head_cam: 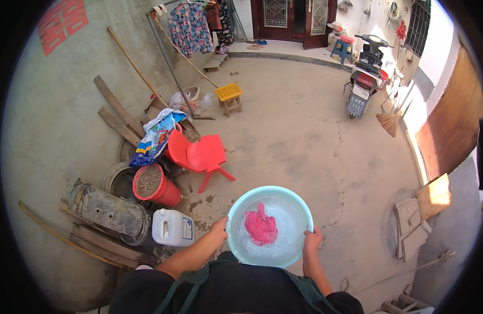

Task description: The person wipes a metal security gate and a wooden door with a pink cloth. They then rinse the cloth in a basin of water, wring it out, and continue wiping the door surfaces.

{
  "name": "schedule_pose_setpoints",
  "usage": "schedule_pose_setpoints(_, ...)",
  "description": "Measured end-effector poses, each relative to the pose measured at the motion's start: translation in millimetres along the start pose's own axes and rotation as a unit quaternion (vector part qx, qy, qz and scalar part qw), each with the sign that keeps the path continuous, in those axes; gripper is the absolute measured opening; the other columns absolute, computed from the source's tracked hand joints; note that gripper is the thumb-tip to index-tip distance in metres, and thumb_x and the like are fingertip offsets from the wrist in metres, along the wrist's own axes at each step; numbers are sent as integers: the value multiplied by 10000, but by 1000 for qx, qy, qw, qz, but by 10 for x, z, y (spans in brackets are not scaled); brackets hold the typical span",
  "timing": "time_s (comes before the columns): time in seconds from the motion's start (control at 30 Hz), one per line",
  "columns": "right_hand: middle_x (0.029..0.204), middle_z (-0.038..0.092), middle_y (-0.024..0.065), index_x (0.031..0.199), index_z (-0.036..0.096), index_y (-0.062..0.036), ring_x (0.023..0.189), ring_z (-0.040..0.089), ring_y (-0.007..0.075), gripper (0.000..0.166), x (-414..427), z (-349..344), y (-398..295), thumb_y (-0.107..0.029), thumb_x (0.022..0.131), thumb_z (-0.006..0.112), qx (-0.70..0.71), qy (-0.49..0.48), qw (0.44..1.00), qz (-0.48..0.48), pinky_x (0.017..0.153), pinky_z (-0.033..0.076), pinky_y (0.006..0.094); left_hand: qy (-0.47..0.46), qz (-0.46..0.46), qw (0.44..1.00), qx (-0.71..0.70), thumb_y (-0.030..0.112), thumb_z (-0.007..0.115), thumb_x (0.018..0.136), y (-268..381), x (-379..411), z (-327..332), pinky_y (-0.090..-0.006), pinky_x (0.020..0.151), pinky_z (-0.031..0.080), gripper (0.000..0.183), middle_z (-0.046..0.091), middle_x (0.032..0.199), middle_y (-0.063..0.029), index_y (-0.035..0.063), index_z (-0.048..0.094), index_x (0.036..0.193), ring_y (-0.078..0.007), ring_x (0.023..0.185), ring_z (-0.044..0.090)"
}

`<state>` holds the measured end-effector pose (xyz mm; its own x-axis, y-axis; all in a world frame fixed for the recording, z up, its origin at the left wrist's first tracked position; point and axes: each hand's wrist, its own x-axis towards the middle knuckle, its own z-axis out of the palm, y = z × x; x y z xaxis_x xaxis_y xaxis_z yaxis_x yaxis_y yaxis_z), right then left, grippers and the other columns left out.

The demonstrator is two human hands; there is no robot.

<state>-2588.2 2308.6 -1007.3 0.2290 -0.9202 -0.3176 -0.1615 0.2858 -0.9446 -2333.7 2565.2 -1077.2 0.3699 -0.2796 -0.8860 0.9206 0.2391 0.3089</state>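
Between my hands is a round light-blue plastic basin (288, 257), held by its rim in front of my body. My left hand (219, 229) grips the left side of the rim, and my right hand (312, 238) grips the right side. Cloudy water (290, 219) covers the basin's bottom. A crumpled pink cloth (261, 227) lies in it, left of the middle. The fingers under the rim are partly hidden on both sides.
On the left stand a red plastic chair (198, 153), a red bucket (163, 188) and a white plastic jerrycan (172, 227). A yellow-topped stool (229, 93) is farther off. Ahead right is a parked scooter (365, 76); a broom (389, 121) leans nearby. Boards (412, 227) lie at right.
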Motion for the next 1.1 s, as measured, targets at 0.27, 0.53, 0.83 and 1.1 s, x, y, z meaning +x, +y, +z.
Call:
schedule_pose_setpoints(0.27, 837, 623, 58, 945, 649, 36, 738, 580, 167, 366, 1410, 35, -555, 109, 603, 541, -1, 41, 999, 7, 690, 449, 282, -10, 6, 999, 34, 178, 530, 905, 258, 387, 1788, -531, 854, 487, 313, 602, 1129, -184, -30, 545, 1138, -336, 980, 614)
schedule_pose_setpoints(0.53, 848, 629, 59, 942, 637, 39, 751, 581, 169, 346, 2651, 341, -1429, 113, 618, 542, 37, 35, 999, 7, 702, 453, 290, 1, 32, 998, 60, 150, 526, 897, 692, 841, 3379, -502, 828, 505, 292, 606, 1110, -184, -44, 548, 1115, -312, 956, 622)
schedule_pose_setpoints(0.83, 812, 619, 76, 962, 637, 42, 722, 572, 166, 338, 4412, 930, -2387, 114, 648, 534, 15, 57, 998, 10, 684, 454, 290, -36, 12, 998, 56, 144, 491, 910, 1348, 1726, 5124, -517, 839, 502, 279, 605, 1108, -177, -33, 545, 1120, -320, 966, 621)
schedule_pose_setpoints(1.1, 814, 629, 84, 961, 639, 47, 710, 581, 174, 341, 5943, 1338, -3055, 115, 640, 547, 45, 22, 998, -32, 670, 465, 295, -84, 14, 996, 31, 113, 438, 916, 1829, 1933, 6487, -530, 837, 504, 268, 602, 1102, -193, -40, 538, 1112, -335, 955, 624)
